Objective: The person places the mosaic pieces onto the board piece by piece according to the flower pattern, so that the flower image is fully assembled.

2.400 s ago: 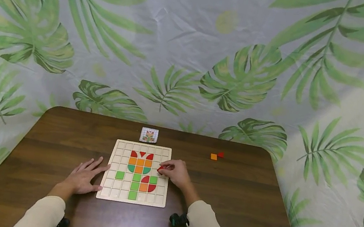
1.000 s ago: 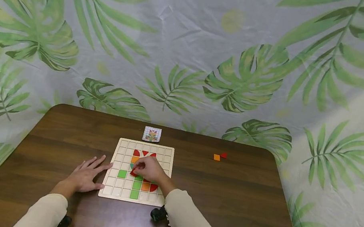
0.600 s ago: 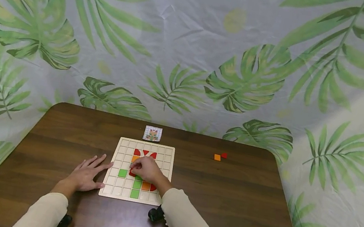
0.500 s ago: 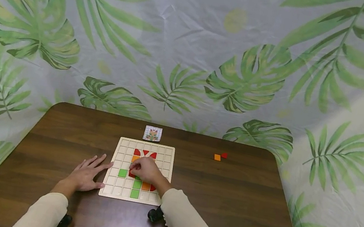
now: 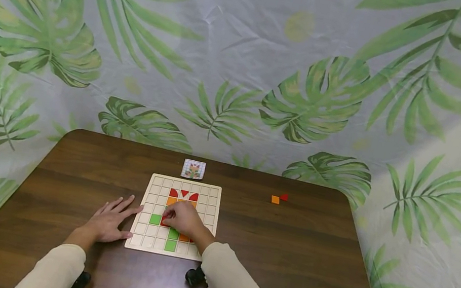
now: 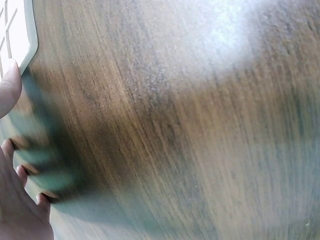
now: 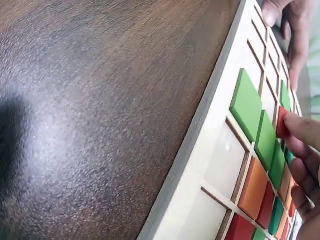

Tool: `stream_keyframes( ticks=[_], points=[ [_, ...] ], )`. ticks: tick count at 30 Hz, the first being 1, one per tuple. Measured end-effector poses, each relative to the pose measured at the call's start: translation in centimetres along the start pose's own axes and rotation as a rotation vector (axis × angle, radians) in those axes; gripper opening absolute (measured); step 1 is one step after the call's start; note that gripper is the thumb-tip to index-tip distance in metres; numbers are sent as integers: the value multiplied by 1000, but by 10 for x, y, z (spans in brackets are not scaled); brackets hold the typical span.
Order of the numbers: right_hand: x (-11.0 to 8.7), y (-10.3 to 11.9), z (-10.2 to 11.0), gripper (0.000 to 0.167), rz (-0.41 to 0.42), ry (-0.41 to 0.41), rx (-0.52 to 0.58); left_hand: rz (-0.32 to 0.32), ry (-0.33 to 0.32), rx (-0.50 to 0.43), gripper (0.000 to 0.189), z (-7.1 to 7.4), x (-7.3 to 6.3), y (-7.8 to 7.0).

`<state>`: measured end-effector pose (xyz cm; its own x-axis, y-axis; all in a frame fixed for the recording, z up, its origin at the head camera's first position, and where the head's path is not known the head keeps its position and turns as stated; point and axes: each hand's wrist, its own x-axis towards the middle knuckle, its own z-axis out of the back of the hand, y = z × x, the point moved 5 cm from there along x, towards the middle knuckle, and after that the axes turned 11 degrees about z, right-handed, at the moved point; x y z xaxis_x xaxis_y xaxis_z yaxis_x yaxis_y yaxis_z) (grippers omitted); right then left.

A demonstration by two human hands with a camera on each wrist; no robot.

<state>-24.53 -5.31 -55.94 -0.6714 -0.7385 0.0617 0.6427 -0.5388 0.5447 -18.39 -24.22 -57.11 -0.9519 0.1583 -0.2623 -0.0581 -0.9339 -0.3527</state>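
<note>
A pale wooden grid board (image 5: 144, 242) lies on the table, bearing red, orange, green and teal tiles in a flower shape. My right hand (image 5: 186, 218) reaches over its middle and pinches a small red tile (image 7: 282, 121), thumb against its face. This tile sits at a cell between the lone green square (image 5: 155, 219) and the green stem tiles (image 5: 170, 245). The hand covers part of the flower. My left hand (image 5: 107, 222) rests spread on the table at the board's left side, with forefinger and thumb tips at its edge.
Beyond the board lies a small printed card (image 5: 193, 169) with a flower pattern on a grid. Away to the right, an orange square tile (image 5: 275, 200) and a red tile (image 5: 284, 197) lie together on the brown table (image 5: 293, 258). A leaf-print cloth (image 5: 244, 64) hangs behind.
My right hand has moved left from the board's right side with the red tile, and the tile has come down into the cell beside the lone green square. My left hand stays put.
</note>
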Motion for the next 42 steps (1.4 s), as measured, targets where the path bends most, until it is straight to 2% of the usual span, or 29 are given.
stream_keyframes(
  ticks=[5, 11, 20, 28, 35, 42],
  points=[
    [-1, 1, 0, 13, 30, 1, -87, 0, -3, -1, 74, -1, 1, 1],
    [-1, -1, -1, 18, 35, -3, -129, -2, -13, -4, 75, -1, 1, 1],
    [-1, -3, -2, 22, 11, -3, -113, -2, -10, -3, 73, 1, 1, 0],
    [-10, -10, 5, 20, -1, -49, -45, -5, -12, 5, 73, 1, 0, 0],
    [-30, -40, 26, 21, -74, -146, 39, -3, -13, 7, 75, 1, 0, -3],
    [-66, -82, 57, 16, -143, -358, 80, -6, -21, 16, 76, 0, 0, -2]
  ],
)
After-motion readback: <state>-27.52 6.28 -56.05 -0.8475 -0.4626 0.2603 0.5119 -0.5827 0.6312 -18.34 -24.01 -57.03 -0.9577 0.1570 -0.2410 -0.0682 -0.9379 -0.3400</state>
